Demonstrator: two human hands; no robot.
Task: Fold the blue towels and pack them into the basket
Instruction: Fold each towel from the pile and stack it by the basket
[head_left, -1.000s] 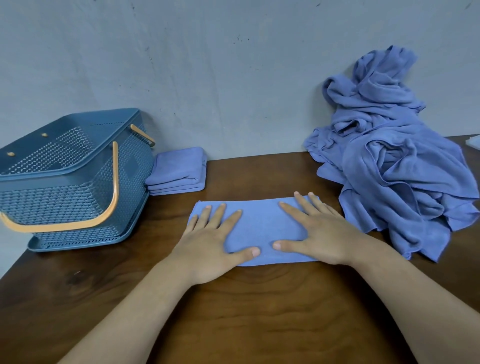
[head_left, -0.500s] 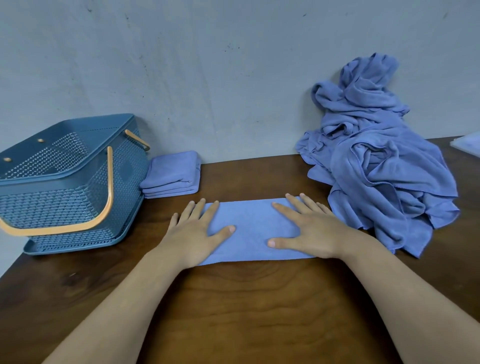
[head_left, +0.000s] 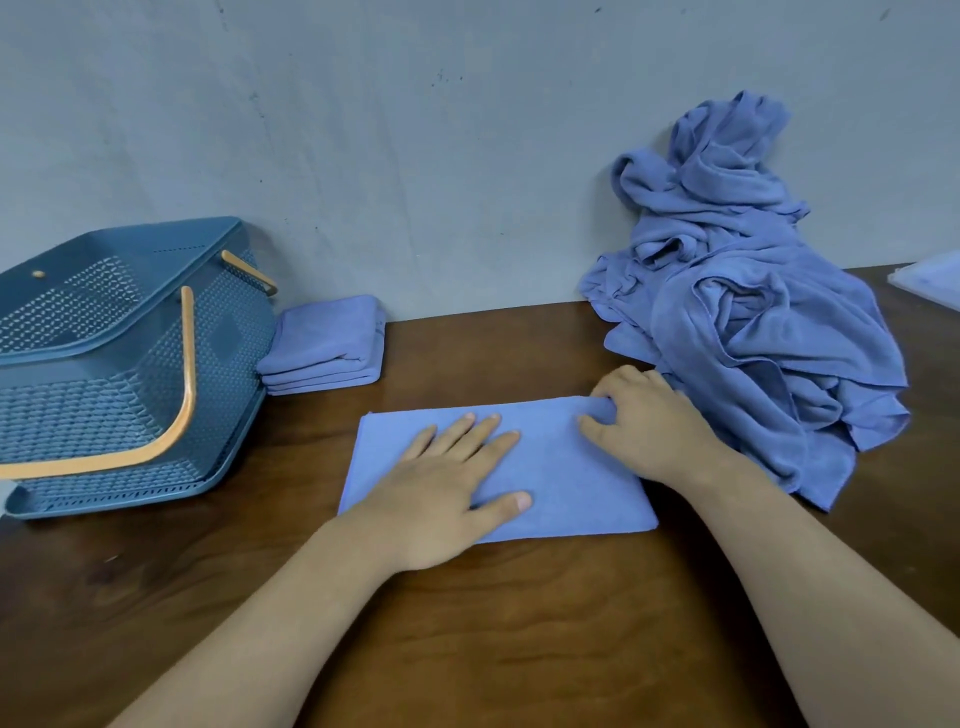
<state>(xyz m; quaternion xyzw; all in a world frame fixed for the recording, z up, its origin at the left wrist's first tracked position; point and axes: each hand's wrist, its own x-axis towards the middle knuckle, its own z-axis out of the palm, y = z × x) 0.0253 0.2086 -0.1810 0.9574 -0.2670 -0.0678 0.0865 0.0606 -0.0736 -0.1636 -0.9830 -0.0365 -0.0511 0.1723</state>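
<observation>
Pressing flat on the near left part of a blue towel (head_left: 561, 483), the left hand (head_left: 441, 488) lies with fingers straight and slightly spread, holding nothing. The right hand (head_left: 649, 421) is at the towel's far right corner, fingers curled and thumb tucked in, pinching the cloth so that it bunches a little. The towel lies as a long rectangle in the middle of the brown counter (head_left: 519, 623), near the person. To the left stands the blue basket (head_left: 218, 353), its perforated wall facing the view and its orange handle (head_left: 184, 395) swung down across the front. Just right of the basket, close to the grey wall (head_left: 415, 156), sits a stack of folded towels (head_left: 324, 343); it seems to touch the basket's side. At the far right a heap of unfolded towels (head_left: 753, 338) leans against the wall, its near edge just beside the right hand. A pale flat object (head_left: 930, 278) shows at the right edge.
</observation>
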